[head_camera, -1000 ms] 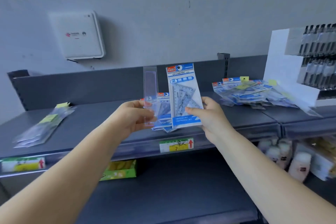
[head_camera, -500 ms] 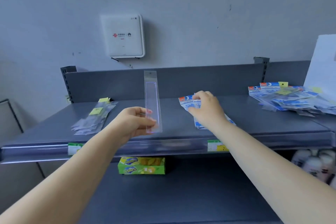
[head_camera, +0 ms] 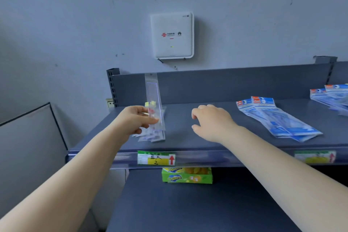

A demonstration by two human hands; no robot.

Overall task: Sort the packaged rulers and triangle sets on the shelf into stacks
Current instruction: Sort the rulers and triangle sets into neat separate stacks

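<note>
My left hand [head_camera: 139,118] pinches a clear packaged ruler [head_camera: 153,92] by its lower end and holds it upright just above a stack of clear ruler packs [head_camera: 154,134] at the left end of the dark shelf [head_camera: 207,143]. My right hand [head_camera: 211,120] hovers over the bare middle of the shelf, fingers loosely curled, holding nothing. A stack of blue packaged triangle sets [head_camera: 276,118] lies to the right of that hand. More blue packs [head_camera: 331,94] lie at the far right edge.
A white router box [head_camera: 172,36] hangs on the wall above the shelf's back panel [head_camera: 226,84]. Price labels [head_camera: 156,157] sit on the front rail. A green box [head_camera: 186,175] stands on the lower shelf [head_camera: 188,209]. A grey panel [head_camera: 28,137] stands at the left.
My right hand has let go of the triangle set on its stack and moved left, empty. My left hand has carried the ruler left to above the ruler stack. The view has swung left.
</note>
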